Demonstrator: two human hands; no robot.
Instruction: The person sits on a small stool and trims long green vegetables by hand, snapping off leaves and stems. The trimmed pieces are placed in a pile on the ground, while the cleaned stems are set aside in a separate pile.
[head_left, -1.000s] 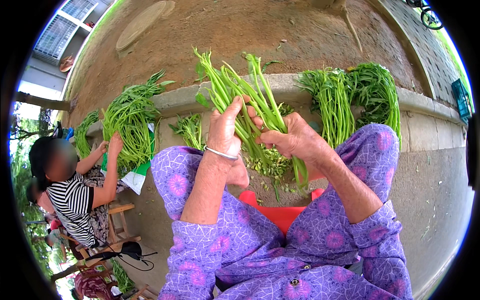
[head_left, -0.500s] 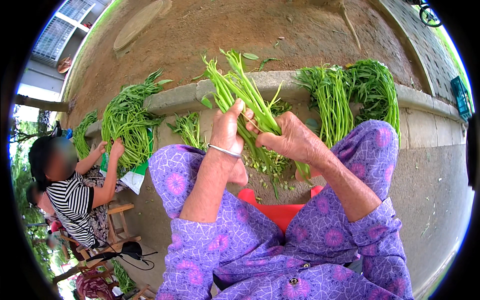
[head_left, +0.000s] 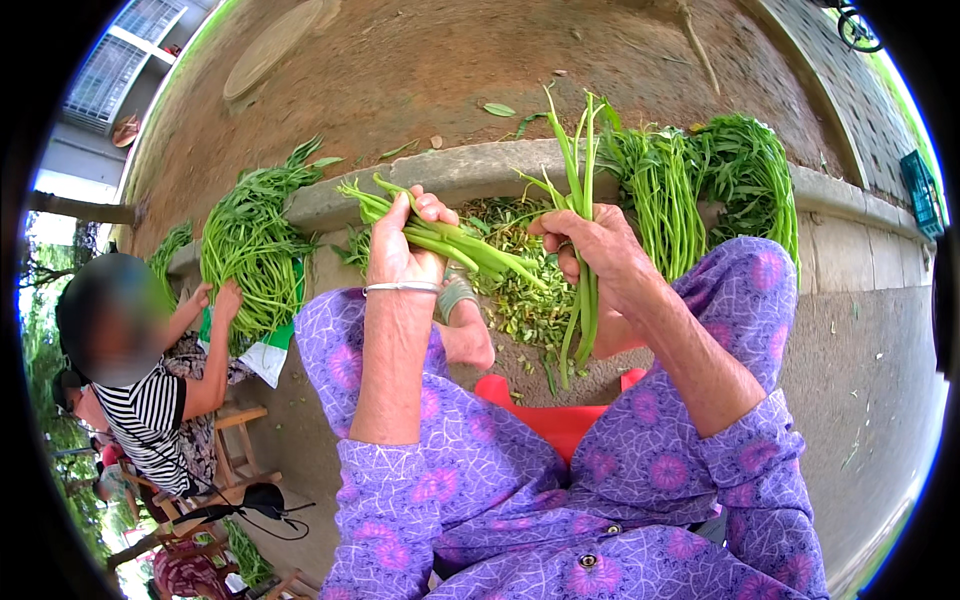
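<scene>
My left hand (head_left: 400, 245), with a silver bangle at the wrist, is closed around a bunch of thick green water spinach stems (head_left: 480, 252) that lies nearly level, its ends pointing right. Apart from it, my right hand (head_left: 608, 255) grips a smaller bunch of water spinach stems (head_left: 582, 330), held upright, with ends showing above and below the fingers. Between and below the hands, a heap of plucked leaves and trimmings (head_left: 525, 310) lies on the ground between my feet.
Beyond the hands runs a low concrete kerb (head_left: 480, 168) with bare soil behind it. Long water spinach bundles (head_left: 660, 200) lean on it at right. At left, a person in a striped top (head_left: 145, 410) handles a big heap of greens (head_left: 250, 260). A red seat edge (head_left: 560, 420) shows between my knees.
The two hands have drawn apart, left hand leftward and right hand slightly rightward. The stems that were together are now split into two bunches, one in each hand.
</scene>
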